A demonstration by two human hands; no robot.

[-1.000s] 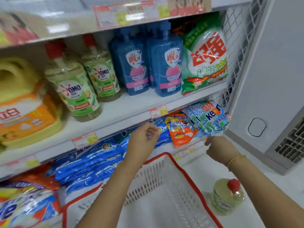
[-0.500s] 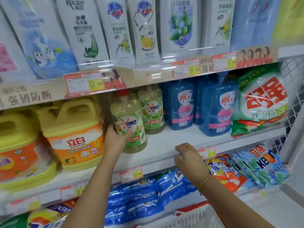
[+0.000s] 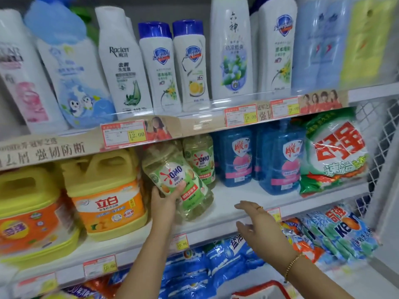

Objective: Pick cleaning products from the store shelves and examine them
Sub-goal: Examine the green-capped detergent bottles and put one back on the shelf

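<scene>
Tiered white store shelves [image 3: 224, 196], red-and-yellow price tags [image 3: 124, 134] along the front edges. Closed at the right end by white wire mesh [image 3: 376, 124], beside a pale grey panel [image 3: 391, 234].

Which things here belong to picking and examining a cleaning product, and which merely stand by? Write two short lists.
In the job: tilted OMO bottle; left grip holding it; right grip, open, holding nothing.

Standing by: upright OMO bottle; yellow jug; blue bottles; green powder bag; shampoo bottles above.
</scene>
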